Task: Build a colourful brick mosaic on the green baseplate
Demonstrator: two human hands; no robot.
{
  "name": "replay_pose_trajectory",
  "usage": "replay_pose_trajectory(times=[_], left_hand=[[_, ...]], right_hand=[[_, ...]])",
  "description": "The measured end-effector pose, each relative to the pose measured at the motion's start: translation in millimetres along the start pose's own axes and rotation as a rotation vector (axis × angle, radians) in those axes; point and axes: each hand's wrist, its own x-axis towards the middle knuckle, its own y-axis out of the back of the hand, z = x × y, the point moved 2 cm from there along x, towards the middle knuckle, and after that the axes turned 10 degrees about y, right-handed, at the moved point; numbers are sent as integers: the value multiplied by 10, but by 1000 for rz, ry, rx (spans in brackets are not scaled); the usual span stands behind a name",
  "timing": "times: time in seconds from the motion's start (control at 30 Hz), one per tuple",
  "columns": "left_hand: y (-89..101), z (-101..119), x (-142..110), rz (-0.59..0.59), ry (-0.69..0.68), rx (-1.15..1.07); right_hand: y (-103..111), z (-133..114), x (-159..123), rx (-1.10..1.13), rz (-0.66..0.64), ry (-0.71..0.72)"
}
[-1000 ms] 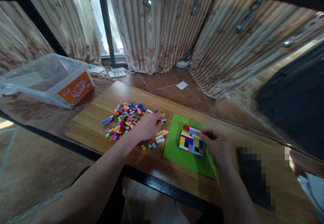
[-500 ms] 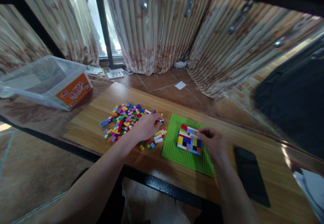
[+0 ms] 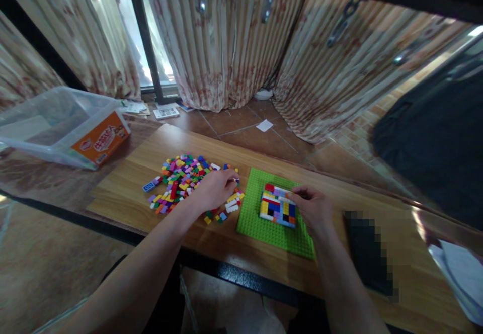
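My left hand [image 3: 217, 189] is over the right side of a pile of small, many-coloured toy building bricks [image 3: 176, 177]. Its fingers are curled together, and whatever they pinch is hidden. On the wooden board to the right lies a green studded baseplate [image 3: 249, 226]. A flat, multicoloured toy brick build [image 3: 278, 208], roughly square, sits on this plate. At the build's far right corner, my right hand [image 3: 315, 211] grips its edge with closed fingers, covering that corner.
A clear plastic box [image 3: 49, 145] with an orange label stands at the far left. Right of the baseplate lies a dark flat object [image 3: 366, 253], partly pixelated. Papers [image 3: 458, 268] lie at the right edge. Striped curtains [image 3: 226, 42] hang behind the table [image 3: 132, 173].
The whole view has shifted slightly, so everything appears a little further left. Both hands stay nearly in the same places relative to the bricks and the build.
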Motion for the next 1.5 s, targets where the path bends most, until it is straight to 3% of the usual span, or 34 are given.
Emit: replay_pose_trajectory(times=[0.3,0.5,0.63,0.77,0.93,1.13,1.3,1.5], left_hand=[[-10,25,-8,-6,-12,42],[-7,-16,3,27,-4,69],[11,-15,-6,26,-11,91],[25,-5,-16,19,-24,103],[38,6,-23,13,-31,113],[15,0,-21,13,-29,110],[12,-7,-17,14,-42,62],[72,9,-65,-179,-121,-45]], right_hand=[[-22,-24,-13,-58,-15,42],[-62,-198,-140,-466,44,256],[-234,-257,-306,-604,-80,355],[-378,-252,-446,-716,-143,360],[-378,-211,-439,-735,-196,414],[-241,-149,-313,-693,-416,573],[-197,-135,-281,-680,-458,611],[-199,-130,-283,-659,-474,617]])
